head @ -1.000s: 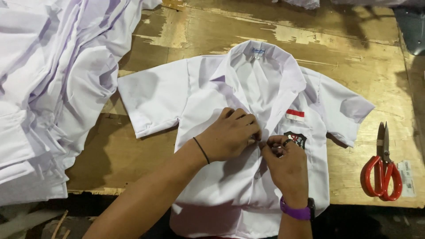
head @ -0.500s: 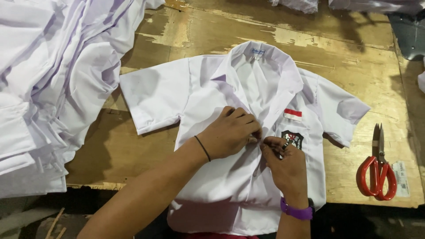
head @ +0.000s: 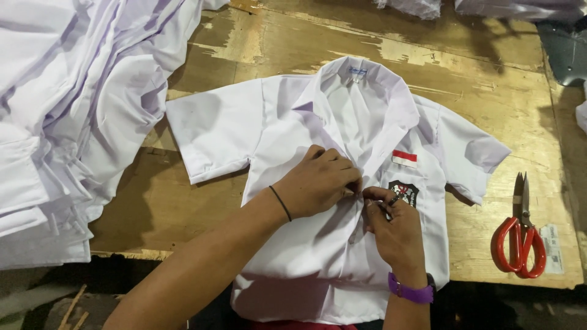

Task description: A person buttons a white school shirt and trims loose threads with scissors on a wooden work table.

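A small white short-sleeved shirt (head: pixel 269 128) lies face up on a worn wooden table (head: pixel 269 36), collar away from me. It has a red-and-white patch and a dark badge on its chest pocket. My left hand (head: pixel 318 183) pinches the shirt's front edge at mid-chest, a thin black band on its wrist. Facing it, my right hand (head: pixel 394 226) grips the opposite front edge just beside the badge; a purple watch strap circles that wrist. The fingertips of both hands meet at the shirt's front opening.
A tall pile of white shirts (head: pixel 61 122) covers the left side of the table. Red-handled scissors (head: pixel 520 238) lie shut at the right, next to a small paper tag (head: pixel 552 247). More white cloth (head: pixel 489 7) sits along the far edge.
Both hands stay at the same spot on the shirt front, fingers working slightly. The view has shifted a little.
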